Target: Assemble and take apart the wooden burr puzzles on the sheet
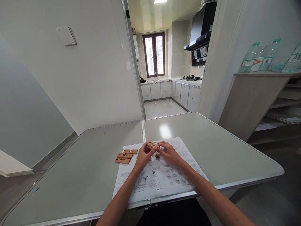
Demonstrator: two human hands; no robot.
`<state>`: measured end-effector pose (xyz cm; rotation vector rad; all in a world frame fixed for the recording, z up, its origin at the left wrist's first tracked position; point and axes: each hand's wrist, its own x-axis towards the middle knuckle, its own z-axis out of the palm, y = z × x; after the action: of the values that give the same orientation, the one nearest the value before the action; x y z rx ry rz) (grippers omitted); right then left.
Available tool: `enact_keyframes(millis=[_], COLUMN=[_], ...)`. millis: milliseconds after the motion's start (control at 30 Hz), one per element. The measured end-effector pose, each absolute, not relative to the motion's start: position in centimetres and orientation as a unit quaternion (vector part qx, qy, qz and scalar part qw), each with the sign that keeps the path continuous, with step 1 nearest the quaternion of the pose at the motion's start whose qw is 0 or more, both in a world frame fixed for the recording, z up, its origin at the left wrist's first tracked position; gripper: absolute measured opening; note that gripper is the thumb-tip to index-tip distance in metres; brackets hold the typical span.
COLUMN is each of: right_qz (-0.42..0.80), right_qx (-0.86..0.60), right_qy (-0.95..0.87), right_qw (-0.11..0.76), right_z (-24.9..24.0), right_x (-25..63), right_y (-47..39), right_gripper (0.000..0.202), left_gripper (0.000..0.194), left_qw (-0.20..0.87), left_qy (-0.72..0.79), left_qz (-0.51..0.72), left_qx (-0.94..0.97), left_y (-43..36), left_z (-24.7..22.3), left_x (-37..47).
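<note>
Holding small wooden blocks (150, 145) between my left hand (143, 154) and right hand (170, 153), I have the fingers of both curled in around them. The blocks sit over the upper part of a printed sheet (162, 189) on the counter (101, 179). Near my left hand, three slotted slats (124, 155) lie across the sheet's left edge.
</note>
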<state>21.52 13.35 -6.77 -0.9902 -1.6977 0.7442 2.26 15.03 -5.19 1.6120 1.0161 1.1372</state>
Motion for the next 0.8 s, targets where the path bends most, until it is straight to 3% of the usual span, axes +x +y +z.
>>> enact_keyframes(millis=[167, 367, 700, 800], right_qz=[0.371, 0.407, 0.336, 0.289], right_qx=[-0.394, -0.412, -0.506, -0.543], right_qy=[-0.67, -0.607, -0.552, -0.555], right_qw=[0.508, 0.544, 0.572, 0.56], right_z=[-6.6, -6.1, -7.9, -8.7], right_x=[21.8, 22.3, 22.5, 22.7], right_y=[13.5, 13.5, 14.8, 15.1], right_gripper=[0.045, 0.05, 0.057, 0.05], left_gripper=[0.046, 0.053, 0.06, 0.059], left_qw=[0.438, 0.398, 0.28, 0.262], left_qy=[0.405, 0.432, 0.458, 0.462], left_qz=[0.452, 0.457, 0.444, 0.437], left_qx=[0.663, 0.668, 0.717, 0.726], left_y=[14.9, 15.1, 14.9, 15.3], left_z=[-5.0, -5.4, -5.5, -6.0], left_x=[2.3, 2.4, 2.3, 2.1])
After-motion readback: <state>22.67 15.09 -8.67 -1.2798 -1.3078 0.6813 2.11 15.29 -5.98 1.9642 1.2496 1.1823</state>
